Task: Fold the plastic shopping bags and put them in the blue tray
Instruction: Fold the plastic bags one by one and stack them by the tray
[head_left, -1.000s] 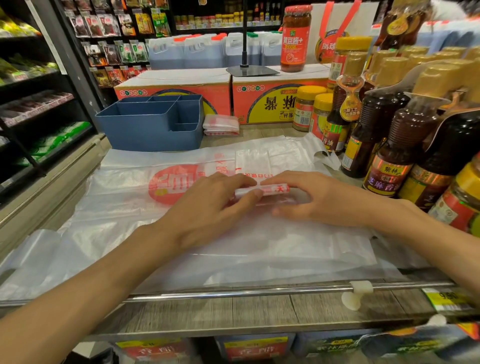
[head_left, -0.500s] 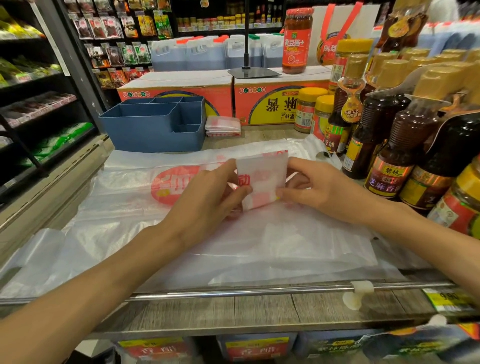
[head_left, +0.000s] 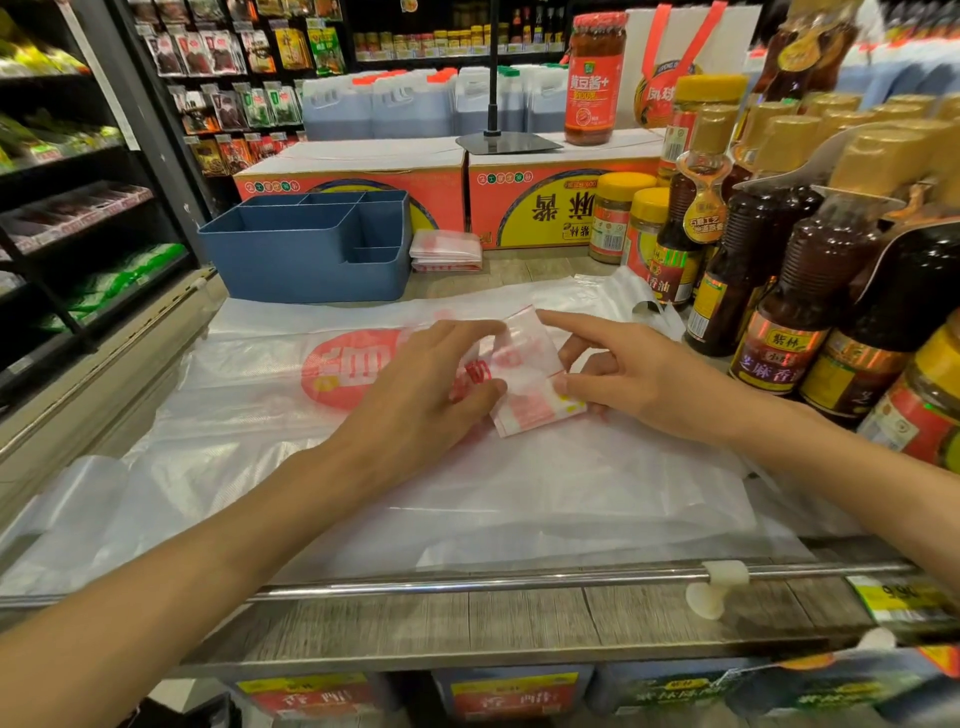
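Observation:
A small folded white-and-red plastic bag (head_left: 530, 371) is held between both hands, its far flap standing up. My left hand (head_left: 421, 384) pinches its left edge between thumb and fingers. My right hand (head_left: 623, 371) pinches its right edge, the forefinger stretched to the flap's top corner. Under them lies a flat unfolded plastic bag (head_left: 291, 395) with a red round print, on top of more clear bags. The blue tray (head_left: 291, 260) with dividers stands behind at the left; its visible compartments look empty. A folded stack of bags (head_left: 447, 252) lies just right of the tray.
Dark sauce bottles (head_left: 779, 249) and jars crowd the right side close to my right hand. Red and yellow cartons (head_left: 540, 200) stand behind the tray. A metal rail (head_left: 467, 584) runs along the shelf's front edge. A store aisle with racks lies to the left.
The small folded bag was pressed flat under both hands. Its far part has been lifted and folded over, and both hands now pinch its sides slightly farther from me.

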